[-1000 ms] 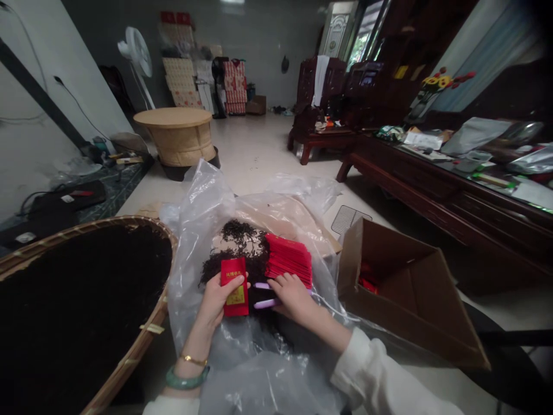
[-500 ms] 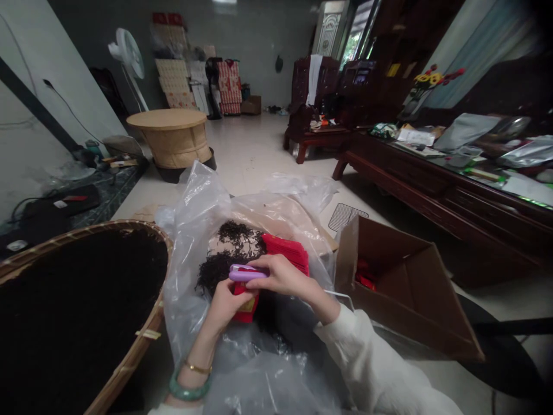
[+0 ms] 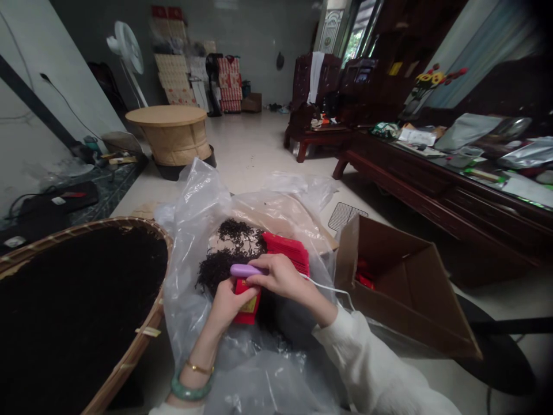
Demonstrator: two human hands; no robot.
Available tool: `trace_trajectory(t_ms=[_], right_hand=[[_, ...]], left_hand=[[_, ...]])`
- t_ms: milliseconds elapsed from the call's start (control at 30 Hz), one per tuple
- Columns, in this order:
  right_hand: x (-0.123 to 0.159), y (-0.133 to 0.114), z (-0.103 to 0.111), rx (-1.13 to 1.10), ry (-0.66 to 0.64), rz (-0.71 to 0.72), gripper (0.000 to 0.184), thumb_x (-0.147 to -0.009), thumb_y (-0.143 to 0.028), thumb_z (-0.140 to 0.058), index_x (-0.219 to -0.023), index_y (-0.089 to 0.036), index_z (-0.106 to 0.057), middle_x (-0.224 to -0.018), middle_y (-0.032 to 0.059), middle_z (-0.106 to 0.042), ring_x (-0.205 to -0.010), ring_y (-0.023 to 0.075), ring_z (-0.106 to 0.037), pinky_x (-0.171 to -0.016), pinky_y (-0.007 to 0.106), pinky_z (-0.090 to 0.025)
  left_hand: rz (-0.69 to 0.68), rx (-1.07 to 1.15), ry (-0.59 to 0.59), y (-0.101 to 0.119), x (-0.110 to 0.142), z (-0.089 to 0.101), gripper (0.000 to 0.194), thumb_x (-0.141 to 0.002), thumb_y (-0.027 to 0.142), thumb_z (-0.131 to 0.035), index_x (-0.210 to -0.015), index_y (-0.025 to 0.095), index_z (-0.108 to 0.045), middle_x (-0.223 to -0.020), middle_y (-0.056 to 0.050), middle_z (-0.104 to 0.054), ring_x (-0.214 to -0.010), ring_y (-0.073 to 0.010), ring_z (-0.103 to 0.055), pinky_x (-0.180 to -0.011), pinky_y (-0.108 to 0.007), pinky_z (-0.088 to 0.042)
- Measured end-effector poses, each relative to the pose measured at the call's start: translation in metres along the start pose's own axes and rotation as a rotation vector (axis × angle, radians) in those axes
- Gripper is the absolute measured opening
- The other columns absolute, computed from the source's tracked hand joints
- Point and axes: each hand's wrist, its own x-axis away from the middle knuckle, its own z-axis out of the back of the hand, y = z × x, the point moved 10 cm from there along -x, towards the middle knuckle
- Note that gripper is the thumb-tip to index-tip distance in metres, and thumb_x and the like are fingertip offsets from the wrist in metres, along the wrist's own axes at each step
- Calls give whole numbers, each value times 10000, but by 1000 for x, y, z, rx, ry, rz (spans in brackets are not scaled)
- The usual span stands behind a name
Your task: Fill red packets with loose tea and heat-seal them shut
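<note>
My left hand (image 3: pixel 228 302) is closed on a small red packet (image 3: pixel 248 305) with a gold patch, holding it upright. My right hand (image 3: pixel 279 278) grips a purple handheld bag sealer (image 3: pixel 242 270), which lies across the packet's top edge. From behind that hand a white cord (image 3: pixel 332 287) runs to the right. Dark, twisted dry leaves (image 3: pixel 216 268), which look like tea, lie just beyond my hands on clear plastic sheeting (image 3: pixel 196 207). Beside them, partly behind my right hand, stands a row of red packets (image 3: pixel 287 248).
A wide woven basket (image 3: pixel 166 271) of dark leaves stands at the left. An open cardboard box (image 3: pixel 415 288) with some red packets (image 3: pixel 365 279) inside is at the right. Farther off are a round table (image 3: pixel 166 115), a fan (image 3: pixel 128 49) and a long dark wooden table (image 3: pixel 415 173).
The sealer's two halves, seen slightly apart with red between them before, now look pressed together. The white cord shows more. Both hands have hardly moved.
</note>
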Motion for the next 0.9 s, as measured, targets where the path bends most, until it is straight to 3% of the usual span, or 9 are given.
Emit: trace_trajectory(t_ms=[533, 733, 900], right_hand=[[-2, 7, -3, -5, -8, -40, 131, -820, -317, -730, -855, -190, -735, -751, 1, -669, -702, 141, -577, -627, 226, -347], [-3, 18, -3, -54, -60, -88, 394, -718, -348, -815, -1059, -177, -715, -928, 43, -714, -795, 186, -632, -659, 237, -396], [-4, 16, -5, -42, -52, -72, 230, -779, -309, -762, -967, -180, -737, -835, 19, -709, -739, 156, -609, -632, 223, -369]], left_hand=[[34, 47, -6, -5, 0, 0, 385, -481, 365, -805, -761, 123, -697, -671, -23, -701, -628, -194, -642, -611, -286, -504], [27, 25, 31, 1, 1, 4, 355, -461, 339, -773, -743, 140, -692, -659, -14, -705, -640, -200, -644, -636, -299, -510], [47, 46, 25, 0, 1, 2, 367, -455, 354, -784, -733, 138, -681, -646, -6, -694, -614, -183, -627, -617, -290, -502]])
